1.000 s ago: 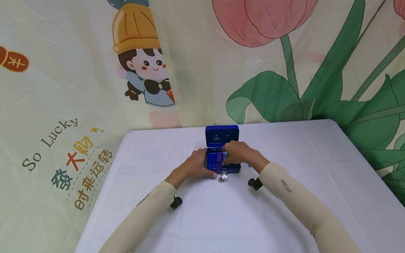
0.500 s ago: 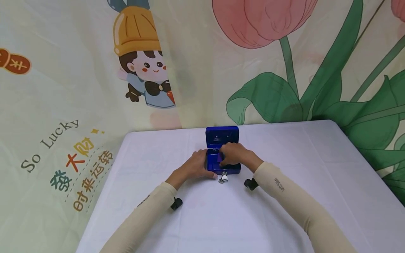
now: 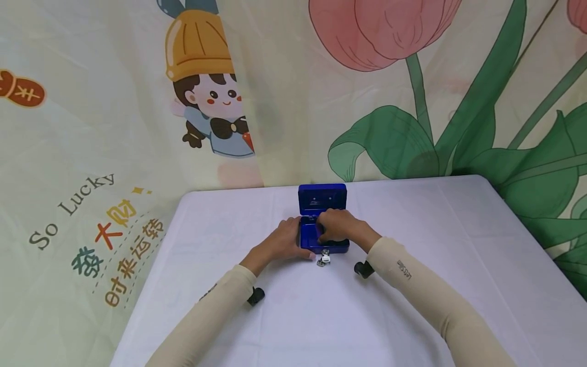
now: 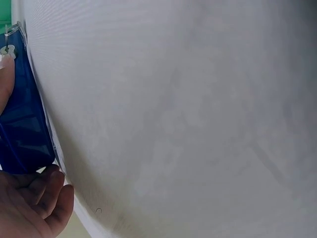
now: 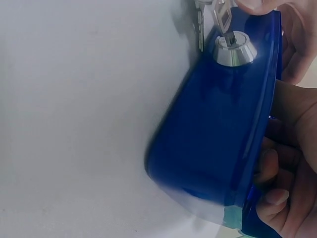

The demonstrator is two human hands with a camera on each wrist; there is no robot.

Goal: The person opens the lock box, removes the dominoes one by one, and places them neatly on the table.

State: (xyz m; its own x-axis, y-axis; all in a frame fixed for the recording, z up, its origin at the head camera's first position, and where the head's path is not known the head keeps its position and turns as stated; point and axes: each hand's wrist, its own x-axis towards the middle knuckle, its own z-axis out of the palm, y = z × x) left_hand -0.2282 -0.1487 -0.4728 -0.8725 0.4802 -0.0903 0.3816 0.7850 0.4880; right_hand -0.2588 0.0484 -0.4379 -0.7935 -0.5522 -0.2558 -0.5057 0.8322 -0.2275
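A blue metal cash box (image 3: 337, 249) sits near the table's back edge, its lid (image 3: 322, 193) raised. My left hand (image 3: 285, 238) grips the box's left side, thumb at the front and fingers along the side wall. My right hand (image 3: 341, 225) reaches into the box from the right; in the right wrist view its fingers (image 5: 275, 198) are bent over the rim. I cannot tell what these fingers hold, since the wall and hand hide it. On the front wall is a silver lock (image 5: 235, 53) with a key (image 5: 223, 17) in it; a second key (image 5: 200, 27) hangs beside it.
A white cloth covers the table (image 3: 293, 316). Behind it hangs a printed backdrop (image 3: 284, 102), close to the raised lid. Black wrist cameras (image 3: 364, 269) stick out below both sleeves.
My right hand has shifted slightly left, deeper over the box. The purple and light blue pieces seen by its fingers earlier are now hidden. My left hand has stayed in place.
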